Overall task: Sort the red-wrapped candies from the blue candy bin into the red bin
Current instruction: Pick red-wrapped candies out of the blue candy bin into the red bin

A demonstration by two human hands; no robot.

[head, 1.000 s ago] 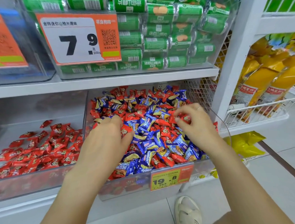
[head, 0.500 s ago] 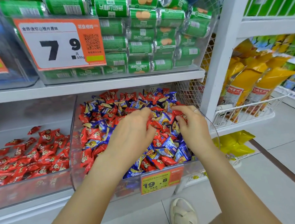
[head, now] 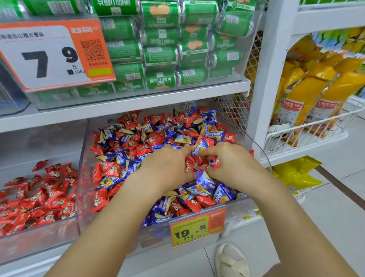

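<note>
Red-wrapped candies point(head: 196, 163) are pinched between the curled left hand point(head: 166, 168) and right hand point(head: 230, 163).

Green snack packs point(head: 165, 45) w/ 7.9 price sign point(head: 46, 54) on upper shelf; yellow bags point(head: 313, 90) in wire basket at right.

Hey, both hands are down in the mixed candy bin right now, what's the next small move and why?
Probably lift the left hand with the red candies it seems to be gathering and carry them left to the red bin. Both hands sit mid-pile, the right hand pinching wrappers beside it, and many red pieces still lie among the blue ones in the mixed bin.
</note>
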